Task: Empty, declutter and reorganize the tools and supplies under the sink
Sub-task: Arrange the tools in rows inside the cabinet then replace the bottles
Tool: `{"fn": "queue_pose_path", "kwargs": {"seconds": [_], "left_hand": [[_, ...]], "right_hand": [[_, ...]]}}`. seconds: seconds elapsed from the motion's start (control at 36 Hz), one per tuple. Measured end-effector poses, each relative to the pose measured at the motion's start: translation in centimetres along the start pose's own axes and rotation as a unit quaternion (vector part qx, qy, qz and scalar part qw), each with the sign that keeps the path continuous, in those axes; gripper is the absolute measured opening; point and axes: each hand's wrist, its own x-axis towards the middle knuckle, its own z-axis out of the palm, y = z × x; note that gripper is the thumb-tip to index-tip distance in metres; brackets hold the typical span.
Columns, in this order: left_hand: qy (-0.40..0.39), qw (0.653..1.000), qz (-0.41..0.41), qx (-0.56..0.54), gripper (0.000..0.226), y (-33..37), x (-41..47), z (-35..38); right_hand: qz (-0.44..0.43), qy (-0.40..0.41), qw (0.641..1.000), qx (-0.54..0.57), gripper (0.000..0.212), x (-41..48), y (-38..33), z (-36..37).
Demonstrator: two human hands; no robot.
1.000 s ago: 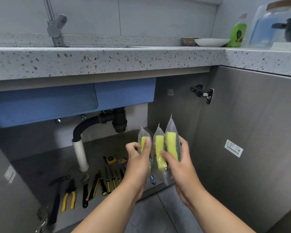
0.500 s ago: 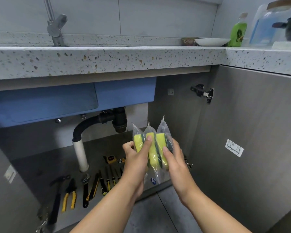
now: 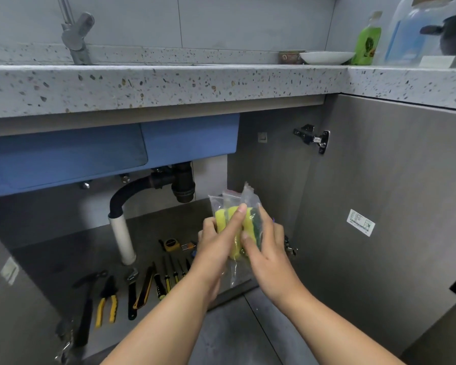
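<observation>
— Sponge packs [image 3: 223, 219], where are they?

— Held up in front of the open under-sink cabinet, just right of the black drain trap [image 3: 183, 185] and above the cabinet floor [image 3: 90, 248]. They are yellow sponges with a dark green side, each in a clear bag, pressed together in a bunch. How many there are is hard to tell.

— Who holds them?

— The person, with both hands. The left hand [image 3: 213, 254] grips the bunch from the left, thumb laid on the front. The right hand [image 3: 270, 255] grips it from the right, its fingers [image 3: 263, 214] curled round the far side.

— And on the cabinet floor?

— Tools lie in a row near the front edge: a hammer [image 3: 86, 306], yellow-handled pliers [image 3: 107, 301], an adjustable wrench [image 3: 132, 291], then screwdrivers [image 3: 167, 275]. A yellow tape measure [image 3: 171, 244] lies behind them, near the white drain pipe [image 3: 121, 233].

— Above?

— The blue sink basin [image 3: 63, 159] hangs under the speckled bench [image 3: 169, 85], which carries a faucet [image 3: 77, 35], a white dish [image 3: 327, 57] and a green bottle [image 3: 367, 40]. The cabinet door [image 3: 392, 167] stands open on the right, with a white label [image 3: 360, 222] on it.
</observation>
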Motion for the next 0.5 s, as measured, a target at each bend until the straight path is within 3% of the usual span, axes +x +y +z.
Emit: {"fn": "queue_pose_path", "kwargs": {"seconds": [0.08,0.14,0.19,0.25,0.31,0.39,0.5], "left_hand": [[-0.041,0.999,-0.016,0.001,0.097,0.0,0.3,-0.1],[-0.053,0.998,-0.016,-0.007,0.096,-0.2,0.7,-0.2],[-0.068,0.997,-0.004,-0.04,0.083,-0.5,1.3,-0.3],[-0.059,0.995,-0.01,-0.084,0.065,-0.6,2.1,-0.7],[-0.048,0.989,-0.045,-0.134,0.05,-0.6,3.0,-1.4],[-0.055,0.978,-0.09,-0.182,0.042,-1.0,4.8,-1.9],[-0.073,0.967,-0.112,-0.216,0.046,-2.5,7.7,-0.3]], "right_hand": [[-0.043,0.014,0.994,-0.096,0.071,-0.2,0.0,0.2],[-0.057,0.005,0.993,-0.108,0.079,-0.2,0.1,0.2],[-0.067,-0.035,0.995,-0.065,0.085,0.0,0.3,-0.1],[-0.047,-0.063,0.996,0.047,0.078,0.4,0.3,-1.0],[0.019,-0.041,0.984,0.175,0.069,1.1,0.5,-2.1],[0.152,-0.032,0.965,0.212,0.065,2.9,1.5,-3.4],[0.284,-0.103,0.922,0.242,0.096,5.3,4.1,-3.9]]}}
